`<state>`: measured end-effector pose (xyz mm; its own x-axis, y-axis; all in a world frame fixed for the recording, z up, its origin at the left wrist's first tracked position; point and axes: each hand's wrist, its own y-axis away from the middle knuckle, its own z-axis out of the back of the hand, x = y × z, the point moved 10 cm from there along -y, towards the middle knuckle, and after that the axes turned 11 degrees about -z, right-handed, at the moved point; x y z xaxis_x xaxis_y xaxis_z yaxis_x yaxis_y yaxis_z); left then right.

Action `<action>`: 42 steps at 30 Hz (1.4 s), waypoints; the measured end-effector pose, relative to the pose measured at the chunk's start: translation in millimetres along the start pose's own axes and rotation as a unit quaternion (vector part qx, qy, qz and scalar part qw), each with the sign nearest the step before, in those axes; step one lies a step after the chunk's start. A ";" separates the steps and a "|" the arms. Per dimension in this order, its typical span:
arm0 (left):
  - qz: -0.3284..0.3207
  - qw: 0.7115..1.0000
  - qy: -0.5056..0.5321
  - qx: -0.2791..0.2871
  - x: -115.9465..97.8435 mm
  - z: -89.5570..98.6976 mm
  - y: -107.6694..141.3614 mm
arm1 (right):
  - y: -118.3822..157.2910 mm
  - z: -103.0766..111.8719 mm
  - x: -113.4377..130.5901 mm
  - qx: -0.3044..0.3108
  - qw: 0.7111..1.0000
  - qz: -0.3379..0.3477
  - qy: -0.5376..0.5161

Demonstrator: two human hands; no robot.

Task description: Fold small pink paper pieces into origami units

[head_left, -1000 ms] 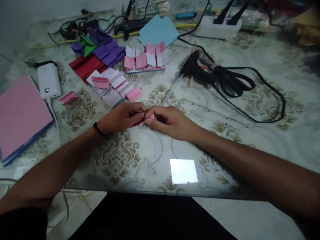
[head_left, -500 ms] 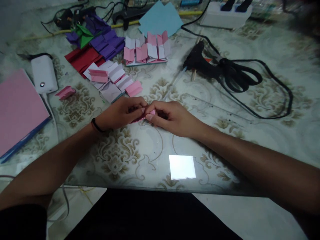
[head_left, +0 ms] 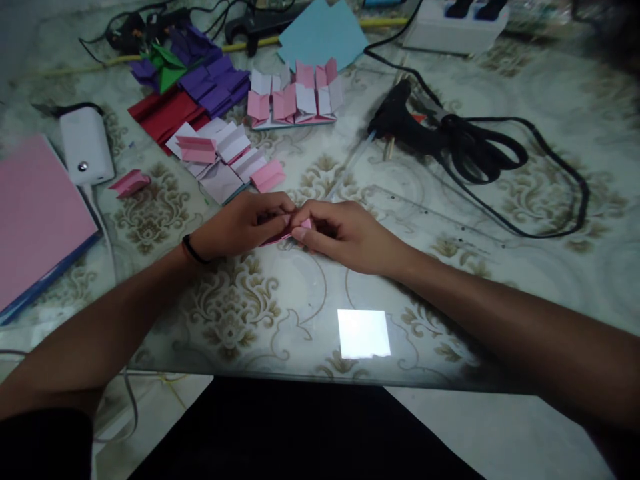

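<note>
Between my two hands, just above the table, is a small folded pink paper (head_left: 307, 225), mostly covered by my fingers. My left hand (head_left: 249, 223) is closed on its left part, thumb and fingers pinching. My right hand (head_left: 345, 233) pinches the right end, where a pink corner shows. Just beyond my left hand lie folded pink and white paper pieces (head_left: 220, 160), with one pink piece (head_left: 267, 175) at their near edge. Another small folded pink piece (head_left: 130, 183) rests alone to the left.
Purple (head_left: 215, 87), red (head_left: 170, 117) and green (head_left: 167, 67) folded papers lie at the back left. Blue sheets (head_left: 323, 33) are behind. A glue gun (head_left: 400, 123) with coiled cord, a clear ruler (head_left: 435, 217), a white power bank (head_left: 85, 147) and pink sheets (head_left: 40, 213) surround my hands.
Both hands keep their pinch on the folded pink paper with hardly any movement. The view has shifted very slightly.
</note>
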<state>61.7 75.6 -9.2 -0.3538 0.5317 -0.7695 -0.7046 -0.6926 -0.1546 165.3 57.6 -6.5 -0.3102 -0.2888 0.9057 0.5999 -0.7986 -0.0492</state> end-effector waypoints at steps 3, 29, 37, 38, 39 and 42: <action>0.001 1.000 0.003 -0.001 -0.7 0.3 -0.1 | 0.0 1.1 0.7 -0.005 1.000 0.004 0.002; 0.002 1.000 0.016 -0.003 -1.0 -0.1 -0.2 | 1.4 0.9 2.2 -0.002 1.000 0.012 0.005; 0.006 1.000 0.009 -0.005 0.2 -0.4 0.2 | 0.6 0.2 0.6 0.002 1.000 0.000 0.005; 0.004 1.000 0.009 -0.006 0.0 -0.3 0.2 | 0.4 0.2 0.4 0.002 1.000 -0.001 0.004; 0.003 1.000 0.009 -0.006 0.0 -0.2 0.3 | 0.2 0.1 0.1 0.001 1.000 -0.002 0.003; 0.004 1.000 0.009 -0.003 0.3 -0.6 0.3 | 0.0 0.2 -0.4 -0.002 1.000 -0.004 0.002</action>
<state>61.7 75.3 -9.8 -0.3477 0.5176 -0.7818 -0.6980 -0.6996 -0.1528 165.5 57.9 -6.8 -0.3184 -0.2840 0.9044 0.5947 -0.8028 -0.0427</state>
